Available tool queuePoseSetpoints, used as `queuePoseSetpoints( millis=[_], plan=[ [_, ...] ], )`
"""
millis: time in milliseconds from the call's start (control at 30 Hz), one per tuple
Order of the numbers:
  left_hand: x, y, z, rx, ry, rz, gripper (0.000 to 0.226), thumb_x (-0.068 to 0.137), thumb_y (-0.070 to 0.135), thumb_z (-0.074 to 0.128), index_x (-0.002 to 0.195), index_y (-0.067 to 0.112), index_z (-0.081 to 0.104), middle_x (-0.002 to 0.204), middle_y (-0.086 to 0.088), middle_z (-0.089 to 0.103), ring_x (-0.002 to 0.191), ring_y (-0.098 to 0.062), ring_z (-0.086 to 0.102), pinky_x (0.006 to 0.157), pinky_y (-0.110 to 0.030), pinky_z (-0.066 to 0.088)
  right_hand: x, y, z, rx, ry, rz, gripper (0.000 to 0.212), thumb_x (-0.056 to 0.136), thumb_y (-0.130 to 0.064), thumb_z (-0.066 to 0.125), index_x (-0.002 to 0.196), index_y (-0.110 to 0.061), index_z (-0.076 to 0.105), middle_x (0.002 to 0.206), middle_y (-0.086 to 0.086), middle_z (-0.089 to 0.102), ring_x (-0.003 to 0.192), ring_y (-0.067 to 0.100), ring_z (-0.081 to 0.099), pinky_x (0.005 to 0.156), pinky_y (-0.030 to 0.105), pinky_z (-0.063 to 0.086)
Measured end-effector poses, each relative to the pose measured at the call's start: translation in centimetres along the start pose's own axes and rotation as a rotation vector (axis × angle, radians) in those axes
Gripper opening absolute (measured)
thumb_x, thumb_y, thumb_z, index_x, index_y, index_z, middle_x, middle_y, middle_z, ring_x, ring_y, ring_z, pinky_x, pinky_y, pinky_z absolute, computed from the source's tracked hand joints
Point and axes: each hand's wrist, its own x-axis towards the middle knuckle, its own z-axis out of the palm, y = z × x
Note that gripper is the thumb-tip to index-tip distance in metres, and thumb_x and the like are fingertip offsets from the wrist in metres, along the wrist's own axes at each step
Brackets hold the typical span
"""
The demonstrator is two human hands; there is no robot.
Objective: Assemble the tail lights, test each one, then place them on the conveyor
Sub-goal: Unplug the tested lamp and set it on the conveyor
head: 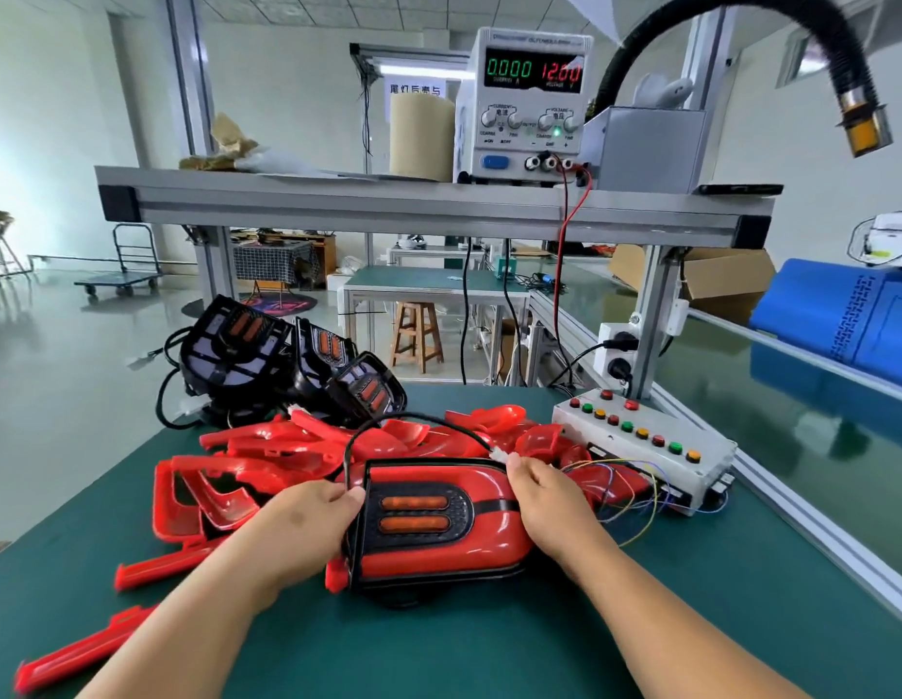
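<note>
On the green counter [489,648], towards the middle and nearer the front edge, lies an assembled red tail light [439,547] with two orange bars set in a black panel. The left hand [308,522] grips its left end, fingers curled round the rim. The right hand [550,496] rests against the right end, thumb and forefinger pinching a white plug [500,454]. A black wire [403,418] arches from that plug over the light to the left hand.

Loose red strips [151,567] lie towards the front left corner. Just behind the light is a heap of red lenses [287,456]. At the far left corner stand black housings [237,345] with orange bars. Along the right edge sits a white button box [640,441] with red, green and yellow buttons and thin coloured wires trailing from it.

Beyond the right edge runs the green conveyor [792,396], carrying a blue roll [842,320].

On the shelf [388,204] above, a power supply [529,103] shows 0.000 in green and 12.00 in red; its knobs are marked CURRENT and VOLTAGE. Beside it stands a cardboard roll [421,138], hiding part of a sign in Chinese characters.
</note>
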Motion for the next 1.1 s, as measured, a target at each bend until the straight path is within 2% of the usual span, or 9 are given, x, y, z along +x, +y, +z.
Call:
queuePoseSetpoints(
  millis=[67, 133, 233, 400, 533, 633, 733, 933, 1100],
  plan=[
    [-0.3, 0.5, 0.3, -0.015, 0.047, 0.023, 0.041, 0.101, 0.041, 0.041, 0.134, 0.021, 0.056, 0.136, -0.001, 0.057, 0.125, -0.023, 0.052, 0.109, -0.039, 0.038, 0.0, 0.0, 0.3, 0.126, 0.03, 0.016, 0.052, 0.102, -0.048, 0.035, 0.101, -0.007, 0.067, 0.103, 0.005, 0.07, 0.101, 0.024, 0.062, 0.095, 0.041, 0.047],
    [-0.7, 1.2, 0.7, -0.12, 0.091, 0.032, 0.046, 0.101, 0.039, 0.043, 0.144, 0.023, 0.044, 0.146, 0.003, 0.045, 0.133, -0.018, 0.042, 0.111, -0.036, 0.032, 0.1, 0.0, 0.4, 0.229, 0.046, 0.058, 0.053, 0.101, -0.048, 0.036, 0.094, -0.006, 0.068, 0.095, 0.008, 0.071, 0.096, 0.026, 0.064, 0.094, 0.046, 0.049],
    [-0.8, 2.1, 0.9, -0.389, 0.023, 0.112, 0.029, 0.101, 0.032, 0.046, 0.123, 0.045, 0.061, 0.118, 0.019, 0.067, 0.104, 0.004, 0.061, 0.096, -0.028, 0.043, -0.1, -0.4, 0.5, 0.415, 0.073, 0.122, 0.053, 0.101, -0.048, 0.04, 0.088, -0.004, 0.067, 0.092, 0.016, 0.072, 0.093, 0.035, 0.066, 0.091, 0.051, 0.052],
    [0.3, 1.7, 1.4, -0.669, -0.039, 0.279, 0.065, 0.07, 0.044, 0.072, 0.13, 0.047, 0.049, 0.114, 0.007, 0.071, 0.101, -0.014, 0.069, 0.083, -0.036, 0.057, -0.1, -2.1, 0.3, 0.615, 0.212, 0.095, 0.047, 0.102, -0.043, 0.041, 0.081, -0.014, 0.07, 0.089, 0.013, 0.073, 0.092, 0.033, 0.068, 0.087, 0.042, 0.054],
    [1.6, 2.6, 1.4, -0.78, 0.109, 0.345, 0.052, 0.074, 0.034, 0.072, 0.125, 0.033, 0.06, 0.108, -0.008, 0.073, 0.095, -0.028, 0.072, 0.077, -0.043, 0.059, 0.0, -3.4, -0.4, 0.57, 0.173, 0.016, 0.049, 0.1, -0.049, 0.04, 0.089, -0.013, 0.069, 0.085, 0.002, 0.073, 0.082, 0.015, 0.069, 0.069, 0.024, 0.054],
    [2.8, 2.9, 0.3, -0.819, 0.113, 0.366, 0.029, 0.082, 0.024, 0.066, 0.111, 0.027, 0.07, 0.103, -0.015, 0.073, 0.086, -0.03, 0.072, 0.071, -0.044, 0.058, 0.8, -4.1, -2.1, 0.446, 0.13, -0.017, 0.062, 0.098, -0.055, 0.038, 0.101, 0.0, 0.067, 0.093, 0.018, 0.069, 0.086, 0.031, 0.065, 0.088, 0.041, 0.051],
    [3.8, 2.6, -0.9, -0.834, 0.087, 0.343, 0.026, 0.086, 0.02, 0.063, 0.11, 0.024, 0.071, 0.102, -0.017, 0.073, 0.08, -0.03, 0.071, 0.077, -0.051, 0.052, 2.3, -4.5, -3.9, 0.302, 0.203, -0.084, 0.037, 0.102, -0.041, 0.041, 0.118, -0.02, 0.068, 0.117, 0.001, 0.065, 0.106, 0.014, 0.06, 0.099, 0.039, 0.047],
    [5.0, 3.5, -3.0, -0.915, -0.029, 0.394, 0.029, 0.084, 0.019, 0.06, 0.111, 0.014, 0.071, 0.105, -0.021, 0.071, 0.086, -0.029, 0.072, 0.07, -0.042, 0.06, 4.0, -5.1, -2.8, 0.435, -0.128, -0.021, 0.04, 0.103, -0.042, 0.041, 0.143, -0.046, 0.04, 0.154, -0.008, 0.037, 0.14, 0.016, 0.035, 0.114, 0.042, 0.029],
    [5.8, 4.6, -2.8, -1.028, 0.073, 0.379, 0.037, 0.081, 0.02, 0.062, 0.114, 0.006, 0.068, 0.099, -0.016, 0.074, 0.076, -0.023, 0.073, 0.059, -0.034, 0.06, 3.8, -7.4, -1.4, 0.942, -0.149, 0.023, 0.029, 0.094, -0.022, 0.053, 0.088, -0.034, 0.078, 0.077, -0.004, 0.074, 0.066, 0.011, 0.067, 0.059, 0.024, 0.052]
  ],
)
